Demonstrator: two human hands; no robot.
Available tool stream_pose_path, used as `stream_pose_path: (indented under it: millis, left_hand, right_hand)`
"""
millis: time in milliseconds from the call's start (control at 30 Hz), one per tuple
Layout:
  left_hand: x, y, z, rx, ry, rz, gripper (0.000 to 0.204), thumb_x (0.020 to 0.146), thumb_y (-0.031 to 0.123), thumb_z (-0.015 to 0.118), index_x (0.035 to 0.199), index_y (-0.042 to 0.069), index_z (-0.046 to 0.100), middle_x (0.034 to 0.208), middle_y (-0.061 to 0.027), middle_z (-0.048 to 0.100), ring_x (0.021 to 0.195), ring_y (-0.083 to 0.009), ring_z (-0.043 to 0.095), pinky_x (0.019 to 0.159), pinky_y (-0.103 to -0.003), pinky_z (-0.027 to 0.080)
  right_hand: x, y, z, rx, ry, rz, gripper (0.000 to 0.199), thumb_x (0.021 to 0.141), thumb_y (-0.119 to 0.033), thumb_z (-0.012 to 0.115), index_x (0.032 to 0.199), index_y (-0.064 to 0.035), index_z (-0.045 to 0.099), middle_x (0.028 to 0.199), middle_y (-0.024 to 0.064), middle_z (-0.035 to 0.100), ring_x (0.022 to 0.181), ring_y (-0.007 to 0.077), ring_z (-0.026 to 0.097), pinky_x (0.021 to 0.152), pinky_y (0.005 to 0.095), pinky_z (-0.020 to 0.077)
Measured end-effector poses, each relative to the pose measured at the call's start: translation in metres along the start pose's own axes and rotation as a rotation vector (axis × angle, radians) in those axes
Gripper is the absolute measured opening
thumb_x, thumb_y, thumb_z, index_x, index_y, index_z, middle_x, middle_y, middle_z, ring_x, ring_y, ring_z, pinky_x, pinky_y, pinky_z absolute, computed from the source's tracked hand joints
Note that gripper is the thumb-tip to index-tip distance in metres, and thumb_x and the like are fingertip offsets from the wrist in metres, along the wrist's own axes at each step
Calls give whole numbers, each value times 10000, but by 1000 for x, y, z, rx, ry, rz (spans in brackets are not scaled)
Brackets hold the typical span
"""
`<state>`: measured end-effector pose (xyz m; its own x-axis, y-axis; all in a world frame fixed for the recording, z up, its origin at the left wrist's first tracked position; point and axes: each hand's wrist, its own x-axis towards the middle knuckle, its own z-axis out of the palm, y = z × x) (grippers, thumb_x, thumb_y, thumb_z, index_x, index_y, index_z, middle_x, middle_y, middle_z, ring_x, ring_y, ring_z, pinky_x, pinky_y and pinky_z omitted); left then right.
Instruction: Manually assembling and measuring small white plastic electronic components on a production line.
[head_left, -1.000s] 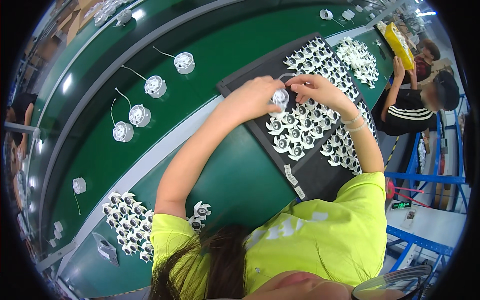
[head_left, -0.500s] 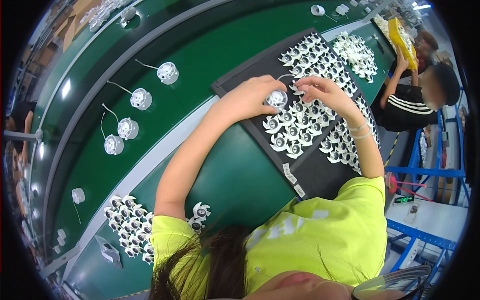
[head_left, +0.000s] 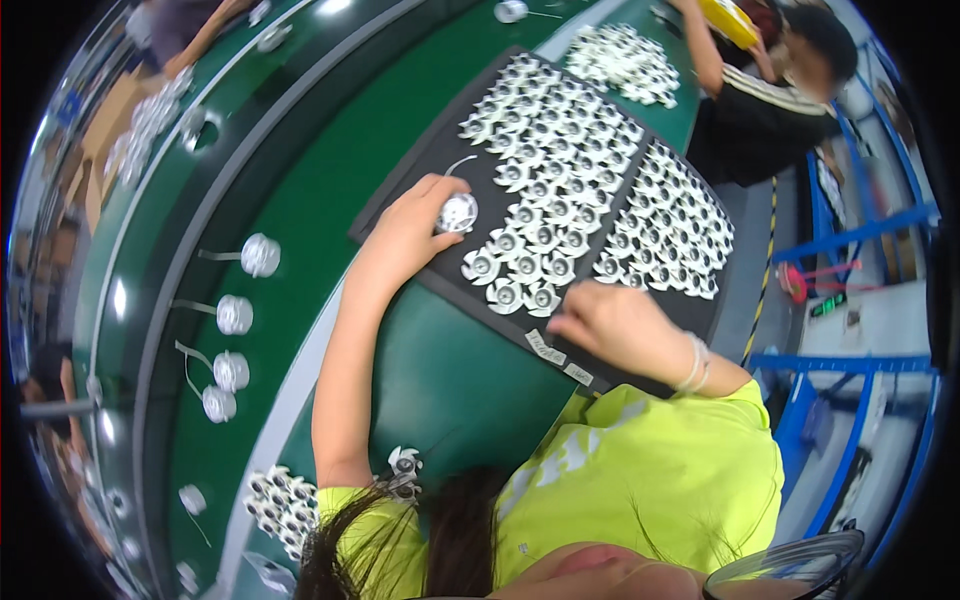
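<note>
My left hand (head_left: 405,235) is closed round the side of a round white motor housing (head_left: 459,213), whose short white wire sticks up from it. It holds the housing above the black mat (head_left: 488,190), left of rows of small white fan impellers (head_left: 545,237) with dark round centres. My right hand (head_left: 615,325) is over the mat's near edge, close to the lowest impellers and two paper labels (head_left: 545,347). Its fingers are curled in; whether something small is between them is hidden.
Several white housings with wires (head_left: 261,255) stand on the green conveyor (head_left: 290,190) at left. More impellers (head_left: 283,508) lie at lower left, and a white heap (head_left: 622,62) lies beyond the mat. A co-worker (head_left: 760,120) at far right holds a yellow tray (head_left: 728,20).
My right hand has come back toward me, from beside the housing to the mat's near edge, its fingers now curled. My left hand still holds the housing. The view has shifted.
</note>
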<state>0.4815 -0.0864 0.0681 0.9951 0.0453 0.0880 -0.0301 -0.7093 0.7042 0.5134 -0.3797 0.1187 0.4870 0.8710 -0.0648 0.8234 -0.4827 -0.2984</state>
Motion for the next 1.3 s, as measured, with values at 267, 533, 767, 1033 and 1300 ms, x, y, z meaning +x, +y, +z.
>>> stream_pose_path:
  millis: [267, 533, 767, 1033, 1300]
  left_hand:
    - [9, 16, -7, 42, -42, 17, 513, 774, 5, 730, 1252, 119, 584, 1225, -28, 633, 1080, -261, 628, 971, -354, 478]
    - [2, 13, -2, 74, -18, -44, 521, 710, -46, 762, 1195, 69, 610, 1096, -61, 679, 934, -205, 650, 854, -302, 510]
    - [14, 24, -16, 150, -64, -119, 470, 661, -20, 804, 1072, 60, 592, 951, -61, 630, 819, -196, 600, 771, -305, 513]
    - [33, 41, -24, 202, -169, -301, 492, 592, 19, 857, 966, 68, 540, 902, -70, 558, 777, -216, 555, 750, -318, 506]
    - [41, 43, -25, 243, -230, -348, 519, 570, 36, 874, 935, 74, 507, 917, -77, 556, 805, -239, 556, 774, -339, 500]
  right_hand:
    - [-44, -28, 74, -162, 304, 45, 293, 884, -277, 680, 963, -36, 532, 892, 91, 518, 738, 229, 528, 675, 301, 480]
    - [-49, -15, 96, -202, 449, -55, 246, 861, -222, 664, 958, -40, 529, 917, 101, 509, 766, 229, 513, 714, 295, 477]
    - [-47, -11, 78, -41, 555, -213, 106, 848, -101, 576, 922, -41, 530, 888, 109, 511, 772, 229, 500, 705, 296, 468]
    - [-46, -3, 66, -35, 450, -269, 206, 888, -194, 629, 968, -32, 531, 928, 109, 509, 806, 223, 509, 738, 294, 475]
    - [-45, 5, 61, 21, 421, -326, 187, 889, -178, 629, 957, -29, 538, 919, 109, 507, 787, 230, 505, 706, 297, 474]
